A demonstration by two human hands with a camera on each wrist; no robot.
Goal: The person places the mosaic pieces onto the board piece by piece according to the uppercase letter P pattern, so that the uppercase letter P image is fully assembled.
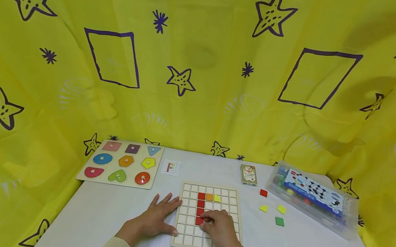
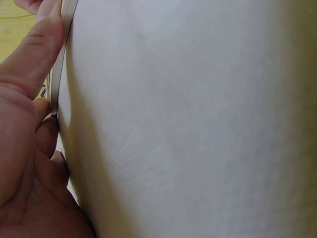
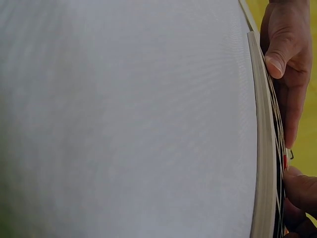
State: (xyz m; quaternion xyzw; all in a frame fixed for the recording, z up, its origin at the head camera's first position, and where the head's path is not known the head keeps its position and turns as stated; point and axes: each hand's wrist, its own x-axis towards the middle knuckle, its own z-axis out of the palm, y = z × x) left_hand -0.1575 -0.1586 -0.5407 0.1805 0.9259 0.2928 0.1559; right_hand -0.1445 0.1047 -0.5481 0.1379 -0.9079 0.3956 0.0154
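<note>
A wooden grid board (image 1: pixel 207 238) lies on the white table (image 1: pixel 107 215) in front of me. It holds a column of red tiles (image 1: pixel 200 204), with an orange tile (image 1: pixel 209 197) and a yellow tile (image 1: pixel 217 198) beside the top one. My left hand (image 1: pixel 158 216) lies flat on the table, fingers against the board's left edge (image 2: pixel 62 59). My right hand (image 1: pixel 217 223) rests on the board and pinches the lowest red tile (image 1: pixel 199 220) between fingertips. In the right wrist view that tile shows as a red sliver (image 3: pixel 285 161) above the board's edge (image 3: pixel 262 148).
Loose tiles lie right of the board: red (image 1: pixel 263 193), two yellow (image 1: pixel 263 208) (image 1: pixel 281 209), green (image 1: pixel 279 221). A card box (image 1: pixel 249 174) and a clear plastic case (image 1: pixel 312 197) stand back right. A pattern card (image 1: pixel 171 167) and shape puzzle (image 1: pixel 120 162) lie back left. Yellow cloth surrounds the table.
</note>
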